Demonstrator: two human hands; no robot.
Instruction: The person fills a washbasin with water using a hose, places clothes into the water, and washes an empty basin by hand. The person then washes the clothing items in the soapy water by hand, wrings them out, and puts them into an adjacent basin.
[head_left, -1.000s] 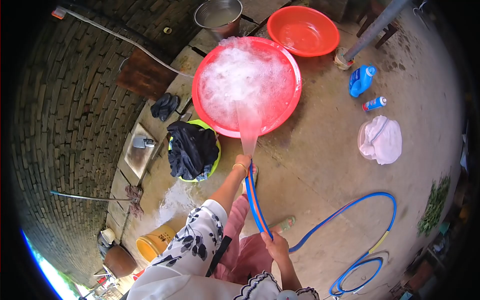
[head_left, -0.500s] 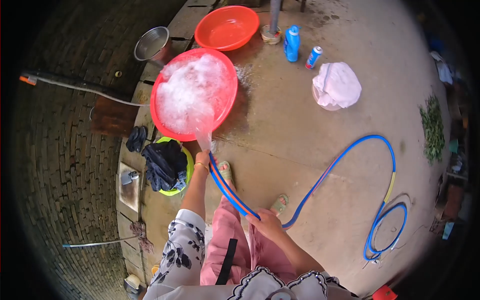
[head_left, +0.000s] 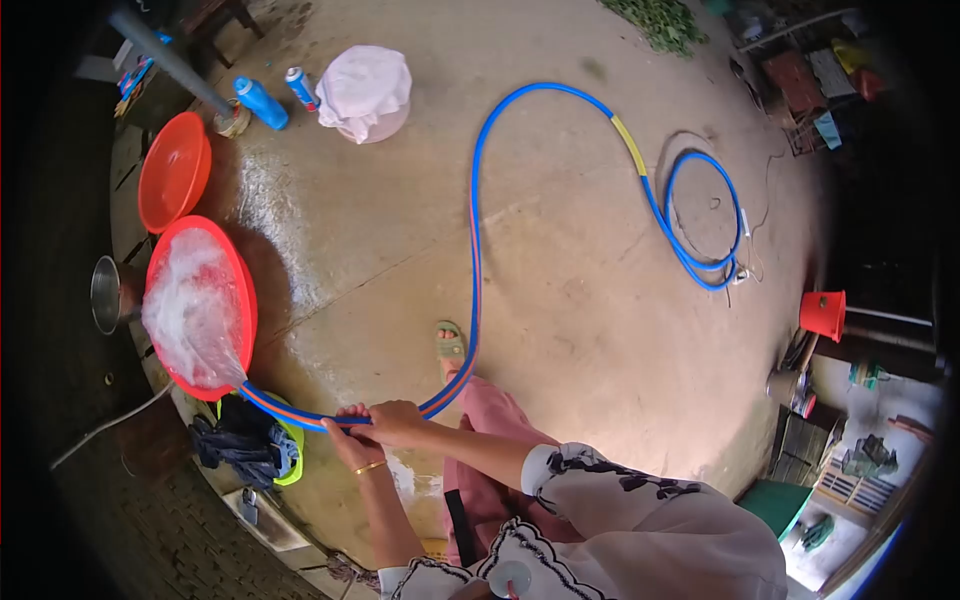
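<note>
A blue hose (head_left: 476, 230) with an orange stripe runs through both of my hands. My left hand (head_left: 352, 440), with a gold bangle at the wrist, is closed round it from below. Close beside it, my right hand (head_left: 398, 424) grips the same hose from above. The hose's end lies by the near rim of a red basin (head_left: 250, 310), and water sprays from it into the white suds (head_left: 195, 300) inside. Just below that basin sits a yellow-green tub (head_left: 293, 455) heaped with dark clothes (head_left: 240, 440).
An orange-red basin (head_left: 190, 160) and a metal bowl (head_left: 104, 295) stand near the suds. A blue bottle (head_left: 262, 104), a spray can (head_left: 300, 88) and a cloth-covered bucket (head_left: 368, 85) are farther back. The hose coils on the concrete at right, near a red bucket (head_left: 823, 315).
My view has turned right. My right hand has moved along the hose and is now close beside my left. The hose's bend has shifted, and water still pours into the red basin.
</note>
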